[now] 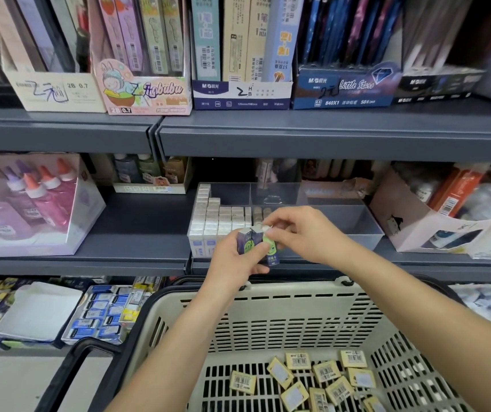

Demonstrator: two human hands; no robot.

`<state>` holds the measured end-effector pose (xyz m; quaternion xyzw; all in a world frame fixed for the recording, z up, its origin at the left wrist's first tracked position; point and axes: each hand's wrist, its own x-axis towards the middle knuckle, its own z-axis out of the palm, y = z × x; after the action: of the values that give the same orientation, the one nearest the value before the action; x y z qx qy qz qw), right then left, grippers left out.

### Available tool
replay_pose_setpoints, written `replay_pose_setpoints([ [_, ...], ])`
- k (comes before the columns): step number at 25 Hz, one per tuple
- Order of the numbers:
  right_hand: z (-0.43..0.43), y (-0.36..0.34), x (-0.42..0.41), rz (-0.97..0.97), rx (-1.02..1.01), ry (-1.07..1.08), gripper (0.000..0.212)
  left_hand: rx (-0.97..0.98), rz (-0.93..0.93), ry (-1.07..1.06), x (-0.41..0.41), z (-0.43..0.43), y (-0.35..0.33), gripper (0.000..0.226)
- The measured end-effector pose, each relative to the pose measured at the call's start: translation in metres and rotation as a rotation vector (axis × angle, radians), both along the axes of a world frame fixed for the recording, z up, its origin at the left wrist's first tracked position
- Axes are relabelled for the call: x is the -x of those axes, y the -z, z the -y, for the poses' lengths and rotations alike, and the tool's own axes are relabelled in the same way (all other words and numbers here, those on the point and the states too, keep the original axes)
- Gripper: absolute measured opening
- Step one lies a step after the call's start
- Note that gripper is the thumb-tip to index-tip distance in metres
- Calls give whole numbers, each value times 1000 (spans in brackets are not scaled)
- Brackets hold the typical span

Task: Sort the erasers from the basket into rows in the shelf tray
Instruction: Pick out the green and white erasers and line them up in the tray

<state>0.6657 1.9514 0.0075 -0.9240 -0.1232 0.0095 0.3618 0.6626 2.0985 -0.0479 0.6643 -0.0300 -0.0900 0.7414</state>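
My left hand point(233, 260) grips a small bunch of purple-and-green wrapped erasers point(248, 240), held upright in front of the clear shelf tray point(366, 233). My right hand point(303, 233) pinches the top of the rightmost eraser point(271, 248) of that bunch. Rows of white-topped erasers point(217, 217) fill the tray's left part; its right part is bare. Below, the beige basket point(268, 316) holds several yellowish erasers point(324, 379) with barcode labels lying loose on its floor.
The tray sits on a grey shelf point(137, 233) between a box of glue bottles point(27, 203) on the left and a pink box of stationery point(434, 215) on the right. Pencil-lead boxes point(238, 55) line the shelf above. More eraser packs point(101, 313) lie on the lower shelf.
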Motion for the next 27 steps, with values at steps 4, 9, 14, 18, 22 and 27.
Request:
replay_pose_setpoints([
  [4, 23, -17, -16, 6, -159, 168, 14, 47, -8, -67, 0, -2, -3, 10],
  [9, 30, -18, -50, 162, 97, 352, 4, 35, -13, -55, 0, -7, 1, 12],
  [14, 18, -9, -64, 85, 197, 331, 11, 34, 17, -31, 1, -11, 5, 6],
  [18, 16, -5, -64, 60, 250, 283, 6, 48, 7, -45, 0, -14, 4, 7],
  [22, 13, 7, -64, -20, 255, 282, 11, 54, 4, -45, 1, -14, 3, 7],
  [27, 8, 13, -65, -221, 422, 254, 23, 69, -5, -43, 0, -15, 4, 6],
])
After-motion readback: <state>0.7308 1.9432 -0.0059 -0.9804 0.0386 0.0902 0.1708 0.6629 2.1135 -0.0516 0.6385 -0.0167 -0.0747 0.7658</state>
